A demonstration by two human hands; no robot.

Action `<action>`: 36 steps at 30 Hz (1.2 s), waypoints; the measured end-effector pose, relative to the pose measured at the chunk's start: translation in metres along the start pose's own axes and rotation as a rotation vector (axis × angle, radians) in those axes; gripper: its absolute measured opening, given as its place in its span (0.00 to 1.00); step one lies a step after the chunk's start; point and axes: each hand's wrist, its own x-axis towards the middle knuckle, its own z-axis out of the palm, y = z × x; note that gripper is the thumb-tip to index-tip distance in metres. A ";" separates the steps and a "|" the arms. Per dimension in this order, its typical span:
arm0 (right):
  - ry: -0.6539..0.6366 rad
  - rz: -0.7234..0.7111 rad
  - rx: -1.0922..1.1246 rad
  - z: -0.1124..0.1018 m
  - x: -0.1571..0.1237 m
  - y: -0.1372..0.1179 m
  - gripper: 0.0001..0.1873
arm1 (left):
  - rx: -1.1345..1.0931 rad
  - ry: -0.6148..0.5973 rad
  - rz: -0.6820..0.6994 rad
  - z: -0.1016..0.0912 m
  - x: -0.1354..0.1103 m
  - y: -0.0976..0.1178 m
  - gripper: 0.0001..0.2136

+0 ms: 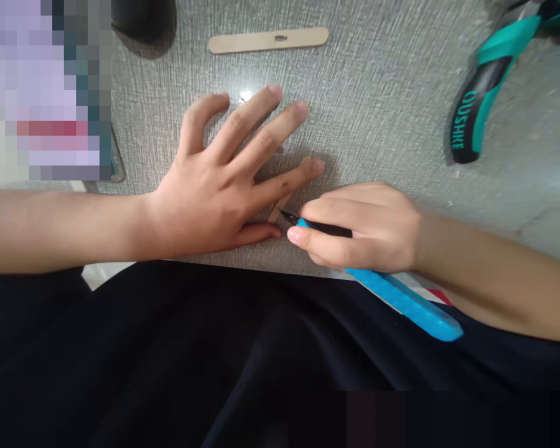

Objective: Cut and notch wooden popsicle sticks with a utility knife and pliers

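Observation:
My left hand (pixel 219 174) lies palm down on the table with its fingers spread. A short, thin wooden strip (pixel 275 214) shows between its thumb and index finger, and the rest of it is hidden under the hand. In my right hand (pixel 368 224) is a blue utility knife (pixel 401 302), its handle slanting down and right past the table's edge. The knife's dark blade tip points left and meets the wooden strip, though I cannot tell how deep it goes.
A wooden craft stick (pixel 268 41) with a small dark mark lies at the back. Teal-and-black pliers (pixel 483 93) rest at the right. A dark rounded object (pixel 144 22) stands at the back left, near a blurred-out patch. The textured table (pixel 378 112) ends close to my dark clothing.

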 end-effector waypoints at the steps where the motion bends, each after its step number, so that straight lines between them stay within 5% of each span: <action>1: 0.004 0.012 0.004 0.000 0.000 0.000 0.13 | 0.010 -0.006 0.007 -0.001 0.000 0.000 0.31; 25: 0.025 0.170 0.134 0.002 0.005 -0.009 0.15 | -0.034 -0.107 -0.021 -0.010 0.006 0.003 0.35; 33: -0.174 0.159 0.112 -0.009 0.003 -0.007 0.12 | 0.047 -0.055 0.058 -0.002 0.000 -0.001 0.41; 36: -0.115 0.105 0.115 -0.010 0.000 -0.006 0.09 | 0.022 -0.079 0.025 -0.003 0.001 -0.001 0.40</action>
